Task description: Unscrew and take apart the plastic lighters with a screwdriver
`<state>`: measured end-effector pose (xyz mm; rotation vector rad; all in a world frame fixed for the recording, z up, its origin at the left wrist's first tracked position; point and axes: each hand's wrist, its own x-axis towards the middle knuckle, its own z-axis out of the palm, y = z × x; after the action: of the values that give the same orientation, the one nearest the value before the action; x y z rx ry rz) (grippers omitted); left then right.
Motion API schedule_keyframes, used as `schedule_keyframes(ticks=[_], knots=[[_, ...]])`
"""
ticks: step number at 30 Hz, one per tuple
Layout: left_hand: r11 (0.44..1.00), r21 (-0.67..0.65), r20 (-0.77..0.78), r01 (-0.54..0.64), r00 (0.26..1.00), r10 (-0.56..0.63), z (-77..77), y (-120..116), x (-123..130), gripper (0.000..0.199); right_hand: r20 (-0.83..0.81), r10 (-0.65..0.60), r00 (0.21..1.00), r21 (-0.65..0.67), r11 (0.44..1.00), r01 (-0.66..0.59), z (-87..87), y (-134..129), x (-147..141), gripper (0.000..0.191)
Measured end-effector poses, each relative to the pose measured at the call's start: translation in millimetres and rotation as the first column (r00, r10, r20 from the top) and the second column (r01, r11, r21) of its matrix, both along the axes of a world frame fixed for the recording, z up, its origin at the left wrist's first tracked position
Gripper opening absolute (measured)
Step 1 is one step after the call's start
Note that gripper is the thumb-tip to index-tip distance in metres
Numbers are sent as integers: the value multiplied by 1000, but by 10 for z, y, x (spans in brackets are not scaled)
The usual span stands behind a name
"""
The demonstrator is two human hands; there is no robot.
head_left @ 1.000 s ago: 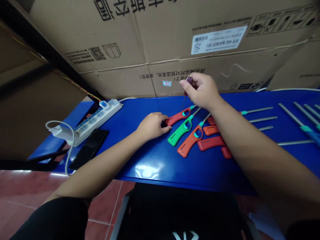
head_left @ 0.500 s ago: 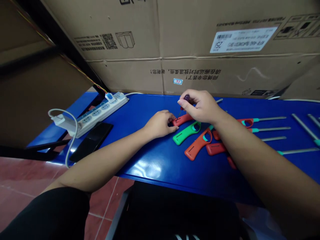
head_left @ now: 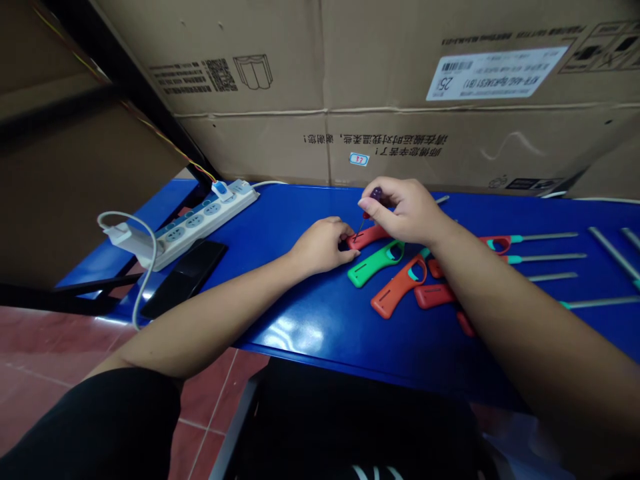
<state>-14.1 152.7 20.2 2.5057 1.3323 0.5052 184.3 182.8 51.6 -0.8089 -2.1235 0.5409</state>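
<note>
From here I see the right hand (head_left: 403,210) wrapped around a screwdriver (head_left: 376,194), its shaft slanting down to the butt of a red lighter (head_left: 373,235) just below. Beside that grip, the left hand (head_left: 323,247) pinches the same end. Nearer the person lie a green lighter (head_left: 373,265), then an orange lighter (head_left: 397,290); well to the left sits a power strip (head_left: 205,223).

A short black sleeve (head_left: 100,427) at eight o'clock leaves the forearm (head_left: 215,317) uncovered; left hand (head_left: 319,248) and right hand (head_left: 407,212) are bare, with curved white markings (head_left: 376,473) showing near six o'clock.
</note>
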Motion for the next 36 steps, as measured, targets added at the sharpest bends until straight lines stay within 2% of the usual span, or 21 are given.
schedule_keyframes(ticks=[5, 9, 11, 14, 15, 16, 18, 20, 21, 22, 25, 26, 28, 31, 32, 36], knots=[[1000, 0, -9, 1, 1000, -1, -8, 12, -3, 21, 100, 20, 995, 34, 999, -23, 107, -48, 4, 19], [1000, 1, 11, 13, 1000, -13, -28, 13, 0, 16, 384, 51, 922, 40, 997, -71, 342, -158, -81, 10], [1000, 12, 26, 14, 1000, -14, -35, 6, 4, 14, 484, -20, 875, 58, 998, -10, 421, -201, -153, 14], [999, 23, 20, 24, 1000, -24, -30, -6, 8, 16, 488, -226, 843, 111, 974, 197, 451, -219, -210, 41], [999, 24, 12, 31, 999, -31, -25, -8, 8, 17, 479, -254, 840, 109, 967, 230, 450, -214, -199, 43], [999, 25, 4, 37, 999, -37, -20, -8, 6, 19, 478, -240, 845, 98, 970, 221, 451, -206, -171, 38], [999, 26, -7, 46, 999, -45, -13, -5, -2, 22, 506, -115, 855, 57, 993, 100, 467, -193, -85, 22], [998, 25, -8, 58, 998, -58, -17, 0, -10, 22, 547, 8, 837, 24, 999, -25, 498, -187, 1, 30], [997, 28, -2, 65, 998, -65, -23, 2, -14, 22, 570, 18, 822, 24, 999, -38, 513, -187, 30, 32], [997, 30, 13, 71, 997, -72, -32, 2, -17, 23, 591, -11, 806, 37, 999, -13, 522, -185, 47, 31], [997, 28, 99, 79, 992, -81, -62, -3, -18, 25, 622, -199, 757, 119, 980, 160, 512, -175, 45, 29], [997, 23, 127, 72, 989, -75, -70, -6, -16, 25, 619, -223, 753, 134, 975, 178, 500, -169, 38, 29], [999, 16, 158, 51, 986, -53, -82, -7, -13, 24, 589, -163, 791, 121, 986, 113, 478, -163, 33, 26], [999, 20, 167, 31, 985, -34, -92, 5, -19, 18, 530, 16, 848, 59, 997, -56, 463, -164, 37, 34], [999, 25, 169, 33, 985, -37, -96, 13, -25, 17, 529, 20, 848, 53, 997, -57, 461, -163, 36, 34], [998, 36, 184, 46, 982, -51, -127, 45, -62, 15, 611, -218, 761, 120, 976, 183, 441, -124, 26, 30]])
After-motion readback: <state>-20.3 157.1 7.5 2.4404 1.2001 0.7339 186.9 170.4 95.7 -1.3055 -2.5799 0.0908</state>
